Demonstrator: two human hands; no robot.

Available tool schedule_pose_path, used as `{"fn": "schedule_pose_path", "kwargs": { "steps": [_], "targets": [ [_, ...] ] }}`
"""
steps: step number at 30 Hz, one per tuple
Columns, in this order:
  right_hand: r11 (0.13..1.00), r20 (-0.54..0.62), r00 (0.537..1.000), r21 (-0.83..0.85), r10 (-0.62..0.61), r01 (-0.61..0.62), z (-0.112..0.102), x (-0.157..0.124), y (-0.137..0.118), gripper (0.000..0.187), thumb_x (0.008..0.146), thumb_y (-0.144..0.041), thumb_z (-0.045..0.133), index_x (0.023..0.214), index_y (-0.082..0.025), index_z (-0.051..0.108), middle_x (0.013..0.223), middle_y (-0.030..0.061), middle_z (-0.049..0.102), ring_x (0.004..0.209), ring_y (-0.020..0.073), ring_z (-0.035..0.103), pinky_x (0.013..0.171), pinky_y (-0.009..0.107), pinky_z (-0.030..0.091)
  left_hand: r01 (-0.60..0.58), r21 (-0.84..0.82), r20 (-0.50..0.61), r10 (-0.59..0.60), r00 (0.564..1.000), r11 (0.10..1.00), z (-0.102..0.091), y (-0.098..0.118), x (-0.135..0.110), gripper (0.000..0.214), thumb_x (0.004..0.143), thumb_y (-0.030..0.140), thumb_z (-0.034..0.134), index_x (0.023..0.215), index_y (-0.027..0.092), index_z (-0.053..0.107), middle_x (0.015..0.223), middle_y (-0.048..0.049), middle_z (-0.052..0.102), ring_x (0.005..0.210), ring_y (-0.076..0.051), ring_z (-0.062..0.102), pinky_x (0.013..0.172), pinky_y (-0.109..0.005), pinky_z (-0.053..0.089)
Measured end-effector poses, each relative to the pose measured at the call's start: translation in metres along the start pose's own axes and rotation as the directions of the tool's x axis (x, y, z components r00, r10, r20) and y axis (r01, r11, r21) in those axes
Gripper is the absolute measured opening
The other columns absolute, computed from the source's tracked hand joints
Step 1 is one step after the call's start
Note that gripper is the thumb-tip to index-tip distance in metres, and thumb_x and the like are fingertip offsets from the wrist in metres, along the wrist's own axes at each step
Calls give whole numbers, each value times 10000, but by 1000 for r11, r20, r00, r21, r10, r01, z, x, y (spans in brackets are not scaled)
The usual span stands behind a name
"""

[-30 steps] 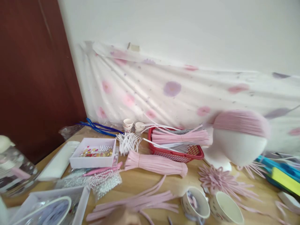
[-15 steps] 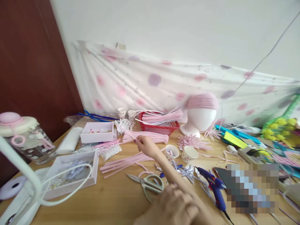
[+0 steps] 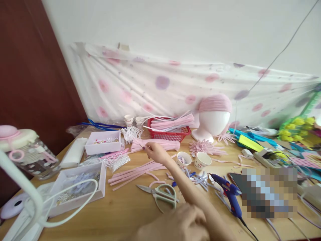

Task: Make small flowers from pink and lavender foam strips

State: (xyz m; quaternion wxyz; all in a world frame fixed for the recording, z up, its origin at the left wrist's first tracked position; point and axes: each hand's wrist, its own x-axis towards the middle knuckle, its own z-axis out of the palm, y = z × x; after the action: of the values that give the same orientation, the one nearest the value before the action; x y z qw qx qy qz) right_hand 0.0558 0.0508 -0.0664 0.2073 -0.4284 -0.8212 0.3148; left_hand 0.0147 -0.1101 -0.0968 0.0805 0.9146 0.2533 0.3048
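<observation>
My right hand (image 3: 156,153) reaches over the table, its fingertips pinched on what looks like a thin pink pipe cleaner by the pink pipe cleaner bundle (image 3: 163,145). Closer to me, my left hand (image 3: 178,225) is blurred at the bottom edge, fingers curled in, its contents hidden. It overlaps my right forearm. Loose pink pipe cleaners (image 3: 132,174) lie below my right hand. Scissors (image 3: 156,193) with pale green handles rest just beyond my left hand. Right of my forearm stand a paper cup (image 3: 184,160) with small pieces inside and another paper cup (image 3: 202,160).
Behind are a red basket (image 3: 173,136) of pipe cleaners and a white foam head (image 3: 213,124) with a pink wrap. A blue glue gun (image 3: 229,194) and a phone (image 3: 235,179) lie at right. Left are white trays (image 3: 102,184), a lamp (image 3: 32,197) and a bottle (image 3: 32,157).
The view has shifted slightly. My right hand stays beside the pink bundle, fingers still pinched. My left hand has dropped a little lower, its fingers still curled.
</observation>
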Motion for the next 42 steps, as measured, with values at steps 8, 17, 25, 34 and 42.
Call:
{"fn": "schedule_pose_path", "kwargs": {
  "steps": [8,17,25,34,42],
  "targets": [
    [973,190,956,96,-225,210,-49,-23,-6,262,911,-293,533,754,-130,666,566,-40,537,540,88,457,550,199,362,602,309,-352,-500,792,736,-122,-105,5,353,929,226,371,1045,118,686,1167,-189,662,1185,-341,525,1056,-550,311],
    [968,120,972,180,-201,177,-76,-23,2,300,903,-335,564,866,-104,754,541,-15,552,535,103,460,542,208,386,671,-342,267,-617,740,658,-145,-153,14,484,814,551,529,764,108,717,618,7,609,645,-150,535,589,-209,375],
    [990,155,983,109,-102,85,-88,-24,10,268,898,-297,579,943,-126,780,537,-6,596,513,96,481,512,200,368,709,-390,390,-591,706,588,-140,-171,31,382,746,474,684,903,137,772,815,-35,742,750,-182,621,678,-229,439],
    [942,242,964,335,-112,25,-92,-26,4,354,888,-431,603,929,-118,762,567,-12,552,491,90,498,454,182,386,718,-446,368,-622,691,534,-138,-153,38,263,707,398,739,754,140,721,712,-2,733,702,-166,650,648,-233,450],
    [917,10,995,389,-99,88,-81,-24,2,349,828,-468,667,789,-129,738,595,8,586,513,96,471,478,205,362,663,-611,347,-606,716,434,-134,-137,43,181,695,311,755,796,169,705,811,-27,782,808,-204,728,753,-281,534]
  ]
}}
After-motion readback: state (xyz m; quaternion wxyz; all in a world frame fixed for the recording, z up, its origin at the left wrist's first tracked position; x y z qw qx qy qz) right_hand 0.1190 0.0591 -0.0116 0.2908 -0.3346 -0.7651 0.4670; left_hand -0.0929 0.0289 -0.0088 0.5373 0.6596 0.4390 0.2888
